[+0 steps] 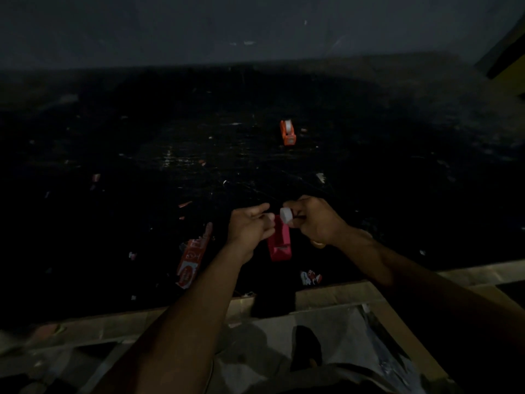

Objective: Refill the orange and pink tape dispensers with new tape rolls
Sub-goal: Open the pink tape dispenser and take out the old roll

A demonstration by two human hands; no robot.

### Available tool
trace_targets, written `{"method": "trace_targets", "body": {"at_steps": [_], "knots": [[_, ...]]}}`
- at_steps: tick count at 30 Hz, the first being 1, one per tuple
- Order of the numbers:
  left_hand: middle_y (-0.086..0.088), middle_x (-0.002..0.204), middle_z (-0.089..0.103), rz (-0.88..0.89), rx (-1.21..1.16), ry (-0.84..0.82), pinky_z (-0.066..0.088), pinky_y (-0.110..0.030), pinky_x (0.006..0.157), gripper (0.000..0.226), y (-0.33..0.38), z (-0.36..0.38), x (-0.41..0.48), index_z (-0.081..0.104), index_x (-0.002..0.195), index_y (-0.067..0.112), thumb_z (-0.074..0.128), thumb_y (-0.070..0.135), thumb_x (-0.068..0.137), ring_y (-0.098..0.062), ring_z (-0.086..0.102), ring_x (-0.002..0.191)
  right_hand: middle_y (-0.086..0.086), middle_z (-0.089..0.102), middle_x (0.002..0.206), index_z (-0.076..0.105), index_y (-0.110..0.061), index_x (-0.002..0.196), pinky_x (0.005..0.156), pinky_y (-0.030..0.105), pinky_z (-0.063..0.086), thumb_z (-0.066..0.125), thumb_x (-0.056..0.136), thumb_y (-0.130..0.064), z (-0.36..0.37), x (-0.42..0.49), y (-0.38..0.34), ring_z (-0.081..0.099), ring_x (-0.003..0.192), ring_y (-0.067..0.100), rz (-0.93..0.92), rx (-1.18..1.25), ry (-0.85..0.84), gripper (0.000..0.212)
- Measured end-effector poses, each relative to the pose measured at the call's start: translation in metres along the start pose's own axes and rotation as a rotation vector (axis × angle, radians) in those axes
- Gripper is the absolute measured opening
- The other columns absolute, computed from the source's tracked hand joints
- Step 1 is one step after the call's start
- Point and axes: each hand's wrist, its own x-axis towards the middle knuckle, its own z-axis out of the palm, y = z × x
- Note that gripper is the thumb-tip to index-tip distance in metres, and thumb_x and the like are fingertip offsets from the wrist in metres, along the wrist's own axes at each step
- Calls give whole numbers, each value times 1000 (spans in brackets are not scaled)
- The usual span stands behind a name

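— Tape roll [286, 216], where is it?
— Pinched in the right hand [315, 220], fingers closed round it, just above the pink dispenser [279, 242] on the dark desk [199, 155].
— And the left hand [250, 226]?
— Loosely curled beside the roll; whether it grips any tape I cannot tell.
— The orange dispenser [287, 132]?
— Farther back on the desk, well apart, a roll seated in it. A red wrapper [189, 261] lies left of the hands.

Very dim, grainy; dark table [255, 155] nearly black, faint central sheen; soft blur throughout; wide-angle bending at edges.
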Motion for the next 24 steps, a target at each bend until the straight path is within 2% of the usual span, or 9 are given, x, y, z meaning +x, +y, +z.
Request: {"method": "trace_targets", "body": {"at_steps": [4,8,12,17,21,24], "knots": [[-20,122,62,14,3,-36,56,-28,80,39,14,1,-6,55,127,-3,61,-1,88,-23,63,102,7,61,128,53,-13,132,100,27,44,66,84,-11,-2,0,-10,57,118,20,4,63,37,49],[-23,117,64,27,-25,-33,58,-21,74,34,21,1,-7,60,119,-7,63,-5,86,-20,66,91,7,59,133,55,-11,129,103,27,43,65,85,-8,-4,-3,-16,56,120,17,-25,125,91,46],[-19,107,68,-30,-95,-52,57,-24,77,25,26,1,-9,63,113,-5,61,-1,88,-18,66,86,4,67,119,59,-15,125,98,30,48,68,83,-14,-5,-7,-21,62,109,15,10,207,139,43],[-15,108,69,-33,-114,-86,56,-21,73,20,26,2,-10,68,104,4,60,-2,87,-18,67,90,-6,65,96,66,-18,108,70,12,47,69,82,-23,-7,-14,-24,62,88,7,35,243,166,27],[-16,104,69,-50,-165,-29,57,-23,79,18,26,4,-9,68,99,2,63,-4,82,-20,67,93,4,70,99,65,-15,106,84,33,55,70,80,-24,-9,-15,-16,66,92,18,79,198,218,27],[-14,95,68,-61,-187,-13,56,-24,82,15,20,2,-6,68,95,0,64,-5,82,-18,66,89,12,70,108,65,-9,110,90,40,52,68,81,-17,-9,-17,1,63,102,28,70,12,196,31]]}}
